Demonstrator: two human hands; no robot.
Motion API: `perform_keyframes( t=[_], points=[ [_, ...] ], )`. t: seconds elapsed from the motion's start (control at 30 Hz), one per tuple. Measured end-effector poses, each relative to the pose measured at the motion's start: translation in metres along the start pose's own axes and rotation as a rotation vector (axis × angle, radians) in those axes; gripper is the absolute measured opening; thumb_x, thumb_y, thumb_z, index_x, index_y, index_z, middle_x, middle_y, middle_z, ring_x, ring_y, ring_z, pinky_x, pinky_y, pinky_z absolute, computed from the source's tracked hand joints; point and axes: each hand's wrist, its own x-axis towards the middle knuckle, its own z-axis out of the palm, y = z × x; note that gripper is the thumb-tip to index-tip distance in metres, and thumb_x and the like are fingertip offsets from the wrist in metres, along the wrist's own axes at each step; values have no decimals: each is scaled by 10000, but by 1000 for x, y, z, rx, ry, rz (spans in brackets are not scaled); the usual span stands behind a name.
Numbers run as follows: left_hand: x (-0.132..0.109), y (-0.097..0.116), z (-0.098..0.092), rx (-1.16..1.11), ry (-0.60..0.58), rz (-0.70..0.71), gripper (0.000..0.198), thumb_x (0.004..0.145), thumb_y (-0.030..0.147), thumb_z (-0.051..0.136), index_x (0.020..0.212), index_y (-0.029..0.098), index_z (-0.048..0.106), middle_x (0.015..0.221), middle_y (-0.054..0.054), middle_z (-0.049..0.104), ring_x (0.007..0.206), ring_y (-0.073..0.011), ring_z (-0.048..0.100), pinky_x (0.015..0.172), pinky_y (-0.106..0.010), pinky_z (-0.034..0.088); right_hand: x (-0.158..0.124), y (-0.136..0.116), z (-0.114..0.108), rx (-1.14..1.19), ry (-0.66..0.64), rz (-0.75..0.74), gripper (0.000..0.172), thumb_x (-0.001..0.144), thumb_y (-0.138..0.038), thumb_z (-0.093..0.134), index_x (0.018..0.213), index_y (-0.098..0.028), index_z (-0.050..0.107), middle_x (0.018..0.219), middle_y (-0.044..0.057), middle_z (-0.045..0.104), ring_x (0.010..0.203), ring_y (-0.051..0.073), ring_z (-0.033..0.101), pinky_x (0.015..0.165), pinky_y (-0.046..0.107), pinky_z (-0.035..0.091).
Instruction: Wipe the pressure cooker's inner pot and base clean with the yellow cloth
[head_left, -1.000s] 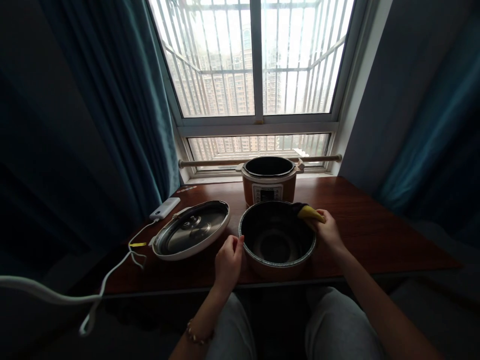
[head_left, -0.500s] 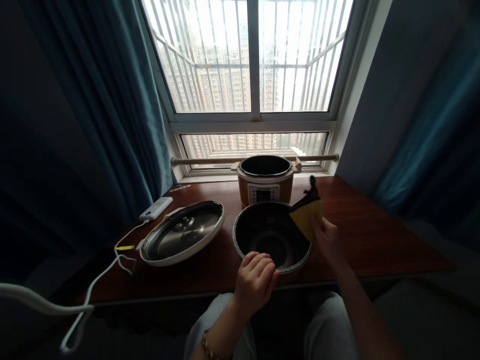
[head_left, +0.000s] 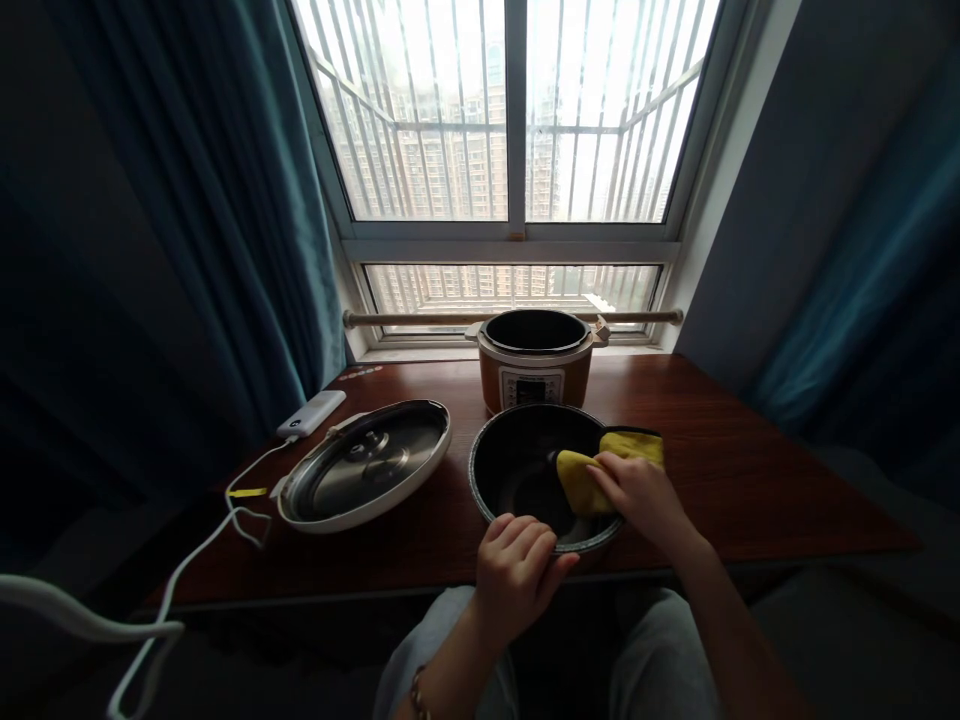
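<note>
The dark round metal inner pot [head_left: 517,470] sits on the near edge of the table, straight in front of the person. The yellow folded cloth [head_left: 577,482], which half a second ago was lifted above the pot's right rim, now lies down inside against the right inner wall, one corner draped over the rim. The right hand [head_left: 637,495] has come down with it, fingers closed on the cloth and pressing it to the wall. The left hand [head_left: 517,565] stays clamped on the pot's near rim, fingers curled over the edge. The pot rests on a dark reddish wooden table [head_left: 750,470] under a barred window [head_left: 510,110], with teal curtains [head_left: 225,200] on both sides. Just behind the pot stands an orange electric cooker body [head_left: 534,372], open at the top, its inside dark. To the left an oval steel lid [head_left: 365,470] lies upturned, and beyond it a white power bank [head_left: 311,413] trails a white cable [head_left: 187,565] off the table edge.
</note>
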Motion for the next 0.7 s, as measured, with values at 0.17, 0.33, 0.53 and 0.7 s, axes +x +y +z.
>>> perform_keyframes(
  t=[0.17, 0.33, 0.53, 0.7],
  points=[
    [0, 0, 0, -13, 14, -7, 64, 792, 256, 570, 796, 193, 564, 749, -5, 654, 762, -161, 601, 762, -323, 368, -2, -3, -10, 321, 304, 265, 375, 870, -463, 383, 775, -198, 631, 637, 49, 631, 598, 179, 572, 536, 245, 344],
    [0, 0, 1, -29, 15, -15, 62, 790, 251, 572, 794, 190, 558, 741, -10, 654, 759, -167, 594, 763, -330, 362, 2, 26, -32, 582, 664, 443, 412, 814, -532, 447, 799, -157, 618, 692, 50, 615, 615, 168, 534, 545, 239, 379],
    [0, 0, 1, -13, 31, -7, 74, 798, 267, 557, 779, 197, 570, 711, -7, 647, 734, -155, 598, 744, -314, 379, 13, 45, -29, 721, 796, 409, 364, 806, -497, 482, 800, -153, 602, 704, 14, 569, 626, 135, 491, 554, 223, 382],
    [0, 0, 0, -26, 22, -15, 63, 798, 259, 562, 793, 197, 568, 708, -9, 646, 731, -164, 588, 750, -324, 366, 14, 30, 2, 756, 485, 348, 343, 807, -465, 493, 797, -154, 639, 705, 30, 618, 653, 174, 549, 576, 255, 418]
  ],
)
